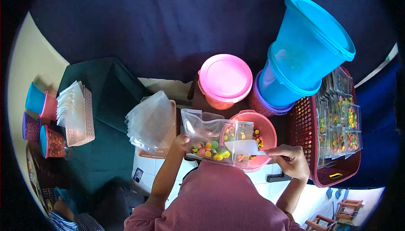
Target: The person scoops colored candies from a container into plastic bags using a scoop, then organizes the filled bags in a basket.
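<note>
Left hand [182,141] gripped the near edge of a clear bag [211,136], fingers closed on it, holding it open and level over the pink bowl [270,136]. Bag looked partly filled: a small heap of coloured candies [211,148] lay inside, more remained in the bowl. Right hand [291,157], fingers pinched on the handle, held a white scoop [247,146] at the bag's mouth. Left forearm rose steeply from below; right wrist bent inward. Empty bags [152,121] waited at left, packed bags filled the maroon basket [303,134] at right.
</note>
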`<state>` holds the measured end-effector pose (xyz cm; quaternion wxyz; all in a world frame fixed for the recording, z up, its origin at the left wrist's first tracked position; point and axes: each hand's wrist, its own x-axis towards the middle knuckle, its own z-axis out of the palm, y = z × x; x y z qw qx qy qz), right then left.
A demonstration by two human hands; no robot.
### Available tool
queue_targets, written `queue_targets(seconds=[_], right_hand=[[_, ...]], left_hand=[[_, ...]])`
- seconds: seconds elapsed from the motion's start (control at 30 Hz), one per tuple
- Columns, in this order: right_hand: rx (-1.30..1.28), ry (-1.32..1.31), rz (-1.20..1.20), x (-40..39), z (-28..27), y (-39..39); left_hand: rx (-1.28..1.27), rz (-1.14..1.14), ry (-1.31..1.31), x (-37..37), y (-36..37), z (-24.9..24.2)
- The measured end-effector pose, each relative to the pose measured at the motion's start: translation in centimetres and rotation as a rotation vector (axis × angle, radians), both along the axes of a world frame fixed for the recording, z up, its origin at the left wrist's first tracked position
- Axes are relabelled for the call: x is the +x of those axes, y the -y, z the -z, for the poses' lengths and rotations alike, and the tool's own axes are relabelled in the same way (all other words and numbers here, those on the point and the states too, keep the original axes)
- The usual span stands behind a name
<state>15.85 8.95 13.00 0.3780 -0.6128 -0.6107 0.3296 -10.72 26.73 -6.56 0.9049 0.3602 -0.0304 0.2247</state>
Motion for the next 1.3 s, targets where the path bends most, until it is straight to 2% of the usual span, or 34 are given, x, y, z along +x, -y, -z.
queue_targets(seconds=[0.1,0.17,0.2,0.23,0.27,0.3,0.37,0.4,0.43,0.5,0.63,0.7,0.77,0.83,0.87,0.9,1.0,1.03,1.1,1.13,1.2,1.23,1.3], right_hand=[[0.022,-0.029,0.077,0.8,0.1,0.8],[0.001,-0.241,0.322,1.8,0.8,1.7],[0.024,-0.313,0.424,1.9,0.3,1.6],[0.079,-0.239,0.467,2.3,0.3,1.4],[0.066,-0.234,0.507,2.7,0.8,1.3],[0.053,-0.228,0.545,3.2,1.5,1.2],[-0.014,-0.189,0.531,3.6,2.8,0.5],[0.009,-0.092,0.463,4.0,4.9,0.2],[0.035,0.005,0.391,4.5,7.4,-0.3],[0.024,-0.018,0.349,3.9,10.6,-1.7],[0.054,0.07,0.357,3.4,16.0,-4.1],[0.0,0.36,0.271,3.2,17.3,-5.0],[0.036,0.384,0.228,3.3,18.2,-5.5],[-0.283,0.77,0.182,3.1,18.0,-6.3],[-0.387,0.796,0.061,3.3,17.6,-6.8],[-0.39,0.789,0.064,3.1,18.1,-6.9],[-0.345,0.992,0.038,2.3,20.2,-7.8],[-0.344,0.992,0.034,2.5,20.4,-7.8],[-0.183,1.017,-0.007,2.6,20.3,-7.9],[-0.18,1.017,-0.014,2.6,19.8,-7.9],[-0.352,0.897,-0.021,2.5,18.7,-8.0],[-0.35,0.898,-0.026,2.6,18.9,-7.9],[-0.293,0.729,0.019,2.9,19.5,-7.5]], left_hand=[[0.153,-0.1,-0.007,0.3,0.1,-1.8],[0.119,-0.155,-0.105,-0.2,0.7,-1.6],[0.189,-0.169,-0.011,-0.9,0.2,0.0],[0.254,-0.181,0.085,-1.0,0.3,0.3],[0.115,-0.29,0.116,-1.4,1.3,0.6],[0.111,-0.28,0.116,-1.8,1.5,1.2],[0.081,-0.43,0.056,-2.8,1.4,2.6],[0.062,-0.391,-0.095,-2.9,2.0,-0.1],[0.063,-0.389,-0.098,-2.9,2.2,0.7],[-0.028,-0.487,0.302,-2.9,2.7,2.9],[-0.037,-0.573,0.334,-2.3,4.0,2.5],[-0.011,-0.605,0.259,-2.8,4.4,3.3],[0.018,-0.629,0.179,-3.1,4.8,3.1],[-0.238,-0.647,0.216,-2.4,5.7,2.0],[-0.239,-0.642,0.207,-2.4,5.8,2.0],[-0.234,-0.641,0.195,-2.6,6.6,2.0],[-0.22,-0.647,0.168,-3.1,6.9,2.0],[-0.216,-0.654,0.161,-3.2,7.3,2.1],[-0.207,-0.669,0.149,-3.4,8.0,2.2],[-0.202,-0.68,0.143,-3.5,8.3,2.2],[-0.191,-0.7,0.133,-3.6,8.9,2.1],[-0.187,-0.707,0.128,-3.6,8.9,2.1],[-0.179,-0.715,0.116,-3.5,8.6,2.0]])
